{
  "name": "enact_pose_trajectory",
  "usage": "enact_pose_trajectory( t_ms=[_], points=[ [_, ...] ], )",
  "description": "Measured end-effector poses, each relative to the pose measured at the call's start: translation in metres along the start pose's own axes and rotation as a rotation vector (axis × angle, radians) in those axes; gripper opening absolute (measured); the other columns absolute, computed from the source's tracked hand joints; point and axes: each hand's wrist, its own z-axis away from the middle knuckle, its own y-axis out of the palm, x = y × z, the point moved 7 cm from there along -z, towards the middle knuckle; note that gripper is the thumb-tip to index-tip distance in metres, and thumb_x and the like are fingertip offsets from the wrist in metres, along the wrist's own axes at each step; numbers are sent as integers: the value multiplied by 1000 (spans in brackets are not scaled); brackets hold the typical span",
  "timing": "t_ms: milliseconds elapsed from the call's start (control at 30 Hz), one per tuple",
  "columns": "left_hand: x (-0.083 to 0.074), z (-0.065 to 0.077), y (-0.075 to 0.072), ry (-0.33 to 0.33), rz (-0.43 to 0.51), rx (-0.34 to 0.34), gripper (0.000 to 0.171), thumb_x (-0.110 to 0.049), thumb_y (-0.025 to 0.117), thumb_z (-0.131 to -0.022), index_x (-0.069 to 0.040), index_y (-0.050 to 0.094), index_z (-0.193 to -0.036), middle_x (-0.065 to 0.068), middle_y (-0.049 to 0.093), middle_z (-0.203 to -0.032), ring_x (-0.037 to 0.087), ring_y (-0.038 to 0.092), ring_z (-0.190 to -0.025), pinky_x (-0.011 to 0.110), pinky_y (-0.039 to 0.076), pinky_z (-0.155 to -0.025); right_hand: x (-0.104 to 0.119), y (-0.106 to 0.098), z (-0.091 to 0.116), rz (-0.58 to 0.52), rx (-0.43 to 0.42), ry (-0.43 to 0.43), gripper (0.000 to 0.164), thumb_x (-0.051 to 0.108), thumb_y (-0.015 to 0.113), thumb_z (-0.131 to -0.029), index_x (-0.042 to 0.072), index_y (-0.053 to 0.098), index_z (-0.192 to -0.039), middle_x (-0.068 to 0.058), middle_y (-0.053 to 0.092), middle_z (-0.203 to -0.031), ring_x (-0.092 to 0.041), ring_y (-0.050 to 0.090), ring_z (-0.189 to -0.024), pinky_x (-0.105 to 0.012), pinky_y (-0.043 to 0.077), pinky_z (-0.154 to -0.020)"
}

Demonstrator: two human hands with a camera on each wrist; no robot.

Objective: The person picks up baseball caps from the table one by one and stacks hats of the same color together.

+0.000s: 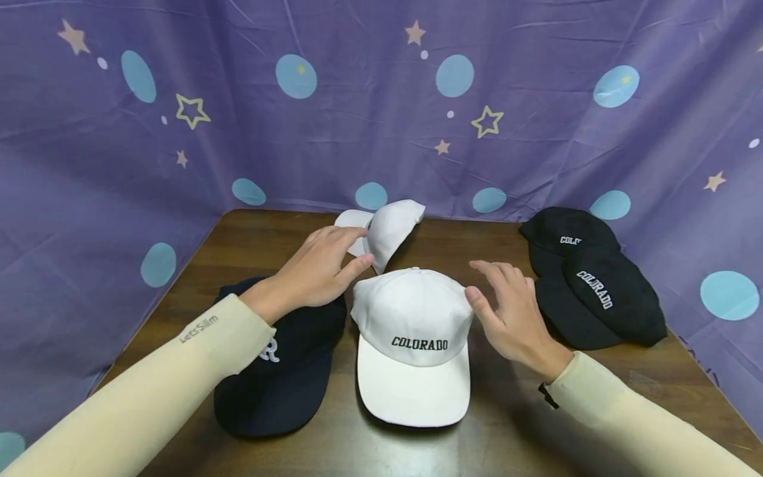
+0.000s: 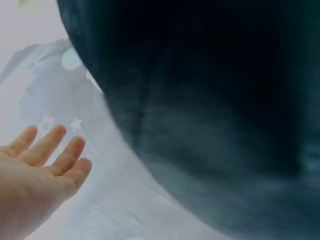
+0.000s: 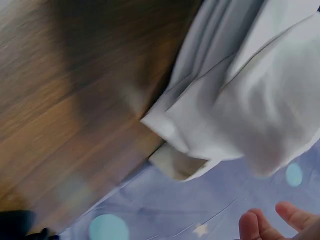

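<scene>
A white cap lettered COLORADO sits on the table with its brim toward me. Just off its right side is my right hand, fingers loosely extended and holding nothing. My left hand hovers over the back of a navy cap with a white R-like letter, its fingers relaxed and nothing in them. Its fingertips overlap a second white cap lying on its side farther back. The left wrist view is mostly filled by the dark cap; the right wrist view shows the white cap's side.
Two black caps lettered COLORADO, one behind and one in front, overlap at the table's right. The brown wooden table ends at a purple curtain patterned with stars and blue spots, which also hangs along both sides.
</scene>
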Motion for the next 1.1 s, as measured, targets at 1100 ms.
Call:
enact_pose_trajectory(
  t_ms=[1100],
  points=[
    [48,-112,57,-196,-122,348,61,-23,53,-98,-11,23,-150,9,27,-152,27,22,-138,44,21,-112,-45,-9,33,-59,136,112,42,34,47,-99,17,49,-137,-3,50,-137,-21,43,-118,-47,28,-89]
  ],
)
